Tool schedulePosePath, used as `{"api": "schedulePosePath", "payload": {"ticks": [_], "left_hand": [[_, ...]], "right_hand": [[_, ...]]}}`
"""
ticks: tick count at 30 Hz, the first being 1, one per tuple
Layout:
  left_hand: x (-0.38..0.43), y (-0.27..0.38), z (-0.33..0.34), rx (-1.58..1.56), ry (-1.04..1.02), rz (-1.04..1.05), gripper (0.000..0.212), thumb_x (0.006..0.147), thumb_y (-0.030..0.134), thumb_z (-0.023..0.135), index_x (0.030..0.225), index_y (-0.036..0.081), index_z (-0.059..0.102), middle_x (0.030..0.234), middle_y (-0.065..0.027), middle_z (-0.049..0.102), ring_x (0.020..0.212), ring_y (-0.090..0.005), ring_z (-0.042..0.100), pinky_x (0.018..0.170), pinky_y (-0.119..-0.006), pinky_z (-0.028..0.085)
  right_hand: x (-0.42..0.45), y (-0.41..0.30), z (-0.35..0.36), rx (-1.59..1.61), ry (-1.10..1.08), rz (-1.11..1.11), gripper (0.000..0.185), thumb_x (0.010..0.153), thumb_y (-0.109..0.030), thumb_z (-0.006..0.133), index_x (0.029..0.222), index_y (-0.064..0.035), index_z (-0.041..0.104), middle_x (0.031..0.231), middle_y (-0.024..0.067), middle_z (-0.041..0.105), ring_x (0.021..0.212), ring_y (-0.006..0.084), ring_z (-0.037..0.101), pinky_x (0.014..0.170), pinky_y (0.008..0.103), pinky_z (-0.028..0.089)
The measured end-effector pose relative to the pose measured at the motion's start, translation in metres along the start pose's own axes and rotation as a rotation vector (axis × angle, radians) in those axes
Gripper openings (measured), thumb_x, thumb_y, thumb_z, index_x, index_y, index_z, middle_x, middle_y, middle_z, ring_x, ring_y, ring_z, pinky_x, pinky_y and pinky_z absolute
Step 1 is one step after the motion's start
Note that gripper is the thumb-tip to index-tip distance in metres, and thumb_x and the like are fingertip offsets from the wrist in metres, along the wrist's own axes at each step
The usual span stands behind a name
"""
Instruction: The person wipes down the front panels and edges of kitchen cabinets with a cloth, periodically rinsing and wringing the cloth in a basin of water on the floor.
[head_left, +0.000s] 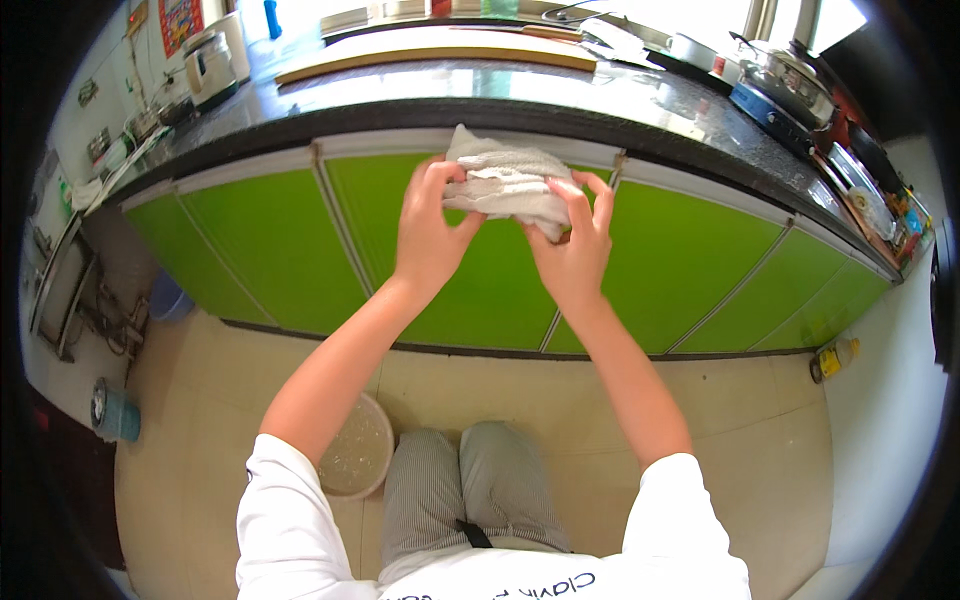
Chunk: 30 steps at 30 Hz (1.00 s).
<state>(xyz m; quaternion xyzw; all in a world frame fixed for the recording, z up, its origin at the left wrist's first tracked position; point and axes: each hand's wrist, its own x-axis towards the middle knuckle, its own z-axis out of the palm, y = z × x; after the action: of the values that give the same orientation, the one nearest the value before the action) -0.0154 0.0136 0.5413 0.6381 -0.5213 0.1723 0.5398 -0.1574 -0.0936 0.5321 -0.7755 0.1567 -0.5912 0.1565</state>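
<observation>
A crumpled white cloth (506, 180) is held between both hands in front of the green cabinet doors, just below the dark countertop edge. My left hand (439, 217) grips the cloth's left end, thumb below and fingers curled over it. At the cloth's right end, my right hand (574, 232) pinches it with the thumb underneath and bent fingers above. Green cabinet doors (480, 285) stand behind the hands. A round basin of water (356, 457) rests on the floor by my legs, partly hidden by my left arm.
Along the dark stone countertop (420, 101) lie a wooden cutting board (435, 54) and a knife (551, 32). A lidded steel pan (791, 79) sits on a cooker at right. On the floor are a yellow-labelled bottle (834, 361) and a blue bin (116, 411).
</observation>
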Motion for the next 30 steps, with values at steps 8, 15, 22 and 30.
{"api": "schedulePosePath", "payload": {"ticks": [8,15,22,30], "left_hand": [[0.017,0.019,0.073,0.550,-0.332,0.055,0.041,0.068,0.015,0.069,0.105,0.007,0.051,0.105,-0.0167,0.056,0.076,-0.0371,0.064,0.062,-0.045,0.054],[0.026,0.015,0.074,0.497,-0.268,0.181,0.038,0.066,0.009,0.069,0.099,0.006,0.051,0.099,-0.0146,0.057,0.071,-0.0332,0.064,0.058,-0.042,0.053],[0.034,0.032,0.078,0.539,-0.271,0.100,0.045,0.065,0.005,0.068,0.105,0.006,0.049,0.109,-0.0169,0.054,0.076,-0.0371,0.062,0.062,-0.044,0.052],[0.045,0.035,0.089,0.426,-0.191,0.208,0.046,0.062,0.003,0.068,0.103,0.008,0.049,0.109,-0.0163,0.053,0.075,-0.0379,0.061,0.059,-0.043,0.051]], "right_hand": [[-0.003,0.101,-0.013,-0.314,0.034,-0.134,0.047,0.065,-0.006,0.071,0.110,-0.0172,0.066,0.123,0.0099,0.047,0.076,0.0247,0.062,0.058,0.0336,0.052],[-0.004,0.113,0.004,-0.084,0.243,-0.159,0.051,0.060,0.004,0.066,0.106,-0.0155,0.070,0.112,0.0092,0.054,0.072,0.0195,0.059,0.054,0.0268,0.048],[0.005,0.117,0.014,-0.047,0.369,-0.183,0.047,0.059,0.008,0.064,0.100,-0.0136,0.071,0.103,0.0081,0.055,0.060,0.0176,0.053,0.053,0.0272,0.047],[0.027,0.107,-0.014,-0.047,0.414,-0.179,0.046,0.059,0.010,0.062,0.098,-0.0116,0.071,0.106,0.0077,0.057,0.063,0.0174,0.057,0.054,0.0279,0.048]]}}
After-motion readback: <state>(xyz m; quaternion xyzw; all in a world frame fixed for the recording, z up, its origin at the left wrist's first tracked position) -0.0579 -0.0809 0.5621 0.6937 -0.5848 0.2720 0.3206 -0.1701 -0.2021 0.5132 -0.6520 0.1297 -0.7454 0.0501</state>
